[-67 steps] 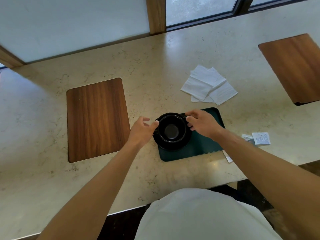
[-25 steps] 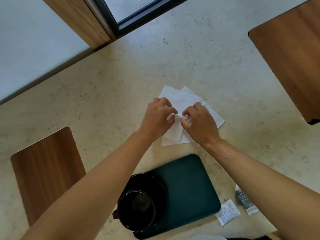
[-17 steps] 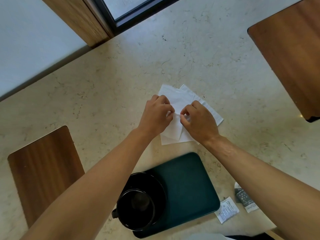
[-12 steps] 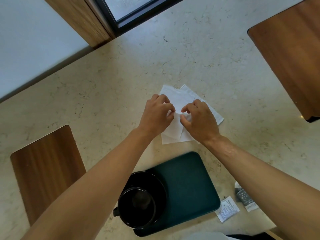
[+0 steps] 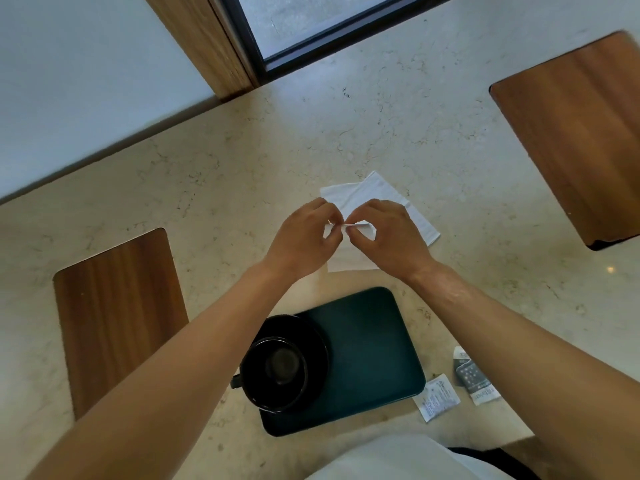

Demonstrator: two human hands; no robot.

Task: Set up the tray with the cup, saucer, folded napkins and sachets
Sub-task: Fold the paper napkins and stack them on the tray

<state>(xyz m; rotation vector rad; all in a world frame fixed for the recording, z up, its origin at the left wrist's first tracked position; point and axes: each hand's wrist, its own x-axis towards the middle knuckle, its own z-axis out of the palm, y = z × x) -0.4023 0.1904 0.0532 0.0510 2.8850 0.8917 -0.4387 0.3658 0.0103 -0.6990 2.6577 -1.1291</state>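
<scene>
On a beige marble counter [image 5: 242, 174] by a window [image 5: 311, 19], hands pinching a white napkin [image 5: 349, 226], left hand [image 5: 304, 240], right hand [image 5: 388, 237].

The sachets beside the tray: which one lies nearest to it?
The white sachet, its corner at the tray edge; the grey-patterned sachet lies farther right.

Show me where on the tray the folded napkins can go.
The tray's right half is bare, from the saucer to its right rim. Its left end is crowded by the saucer and cup. Off its right corner lie two sachets. Both hands pinch a napkin beyond the tray.
</scene>
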